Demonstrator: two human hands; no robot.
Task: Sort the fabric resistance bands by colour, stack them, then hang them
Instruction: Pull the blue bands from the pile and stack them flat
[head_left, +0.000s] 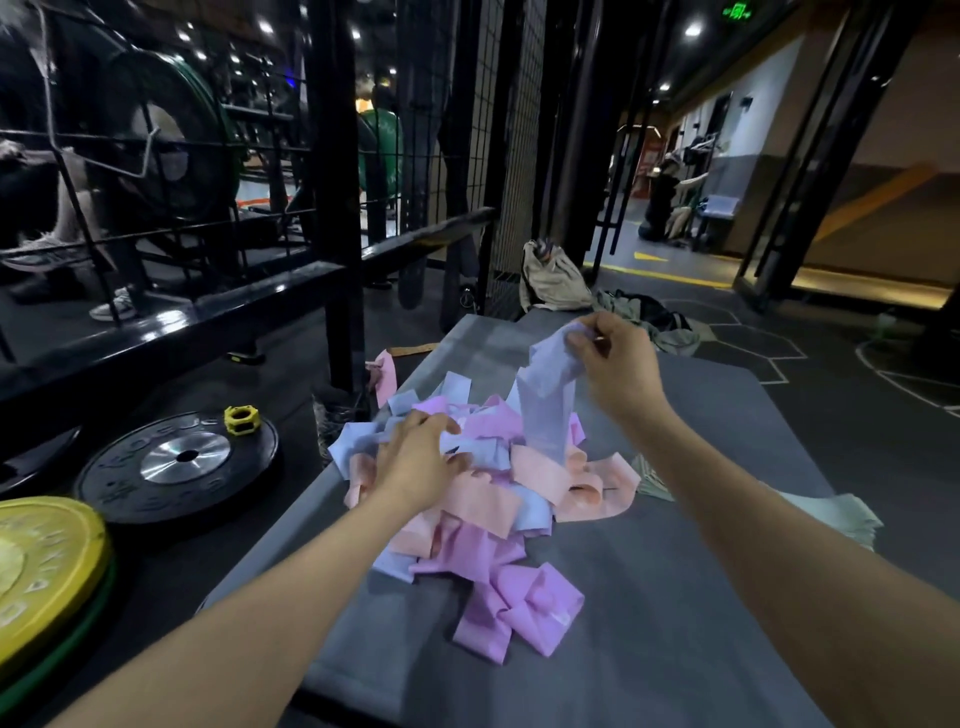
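Note:
A jumbled pile of fabric resistance bands (483, 499) in pink, peach and pale blue lies on a grey mat (675, 597). My right hand (618, 364) pinches the top of a pale blue band (545, 395) and holds it up above the pile, its lower end still hanging into the heap. My left hand (415, 457) rests on the left side of the pile, fingers curled into the bands. A loose clump of pink bands (519, 608) lies at the near end. A single pink band (384, 379) hangs off the mat's far left edge.
Black weight plate (176, 467) with a yellow collar (241, 420) and a yellow plate (47, 571) lie on the floor left. A black rack frame (337, 208) stands beyond. A beige bag (550, 280) and clothes sit past the mat. Pale green fabric (836, 514) lies at the right.

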